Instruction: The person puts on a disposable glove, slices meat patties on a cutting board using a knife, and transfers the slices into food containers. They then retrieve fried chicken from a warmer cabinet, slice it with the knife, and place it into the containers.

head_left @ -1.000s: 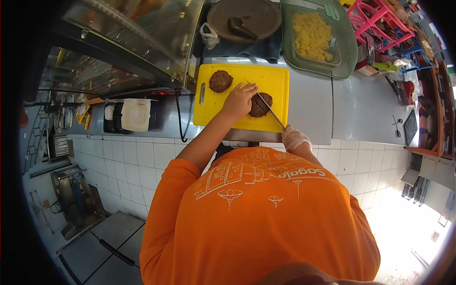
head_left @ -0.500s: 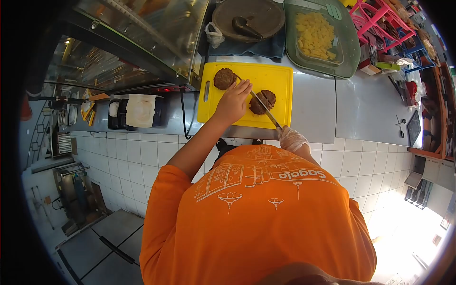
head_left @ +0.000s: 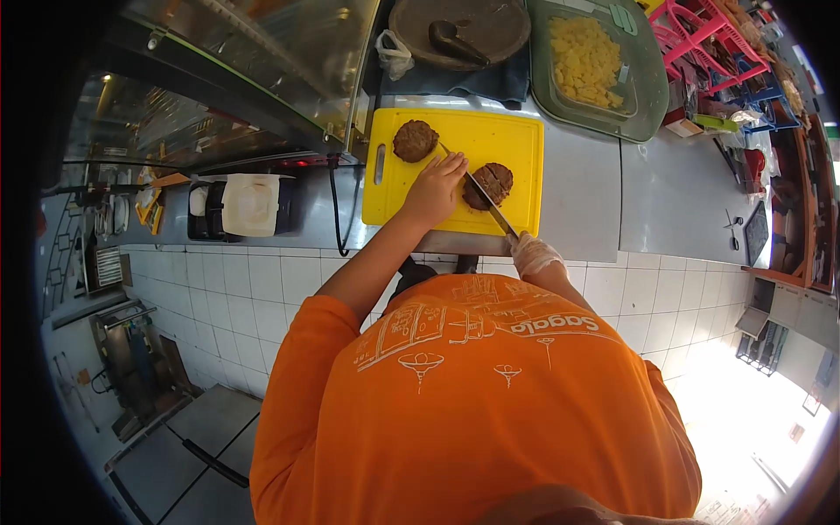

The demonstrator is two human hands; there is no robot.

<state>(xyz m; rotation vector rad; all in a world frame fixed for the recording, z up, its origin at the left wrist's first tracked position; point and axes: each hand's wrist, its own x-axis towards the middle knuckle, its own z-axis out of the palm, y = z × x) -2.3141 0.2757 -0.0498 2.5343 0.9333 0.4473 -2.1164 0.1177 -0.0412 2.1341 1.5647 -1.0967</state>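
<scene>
On a yellow cutting board [head_left: 516,131] lie two round brown patties. The right-hand patty [head_left: 492,182] has cut lines across its top. The left-hand patty [head_left: 415,142] looks whole. A long knife [head_left: 495,215] slants along the lower left side of the right-hand patty. Its handle is in my right hand [head_left: 535,255], which wears a clear plastic glove and is closed around it. My bare left hand [head_left: 437,189] rests across the blade near its tip, fingers stretched out, between the patties. Part of the blade is hidden under those fingers.
Behind the board stand a stone mortar [head_left: 411,39] with a dark pestle and a green container [head_left: 647,114] holding yellow chunks. A glass-sided cabinet [head_left: 289,61] borders the left. Scissors [head_left: 733,229] and pink baskets [head_left: 691,31] are on the right. A black cable [head_left: 336,210] hangs over the counter edge.
The cut pieces of the right-hand patty sit closer together. My left hand and the knife have shifted only slightly. The camera view has moved a little.
</scene>
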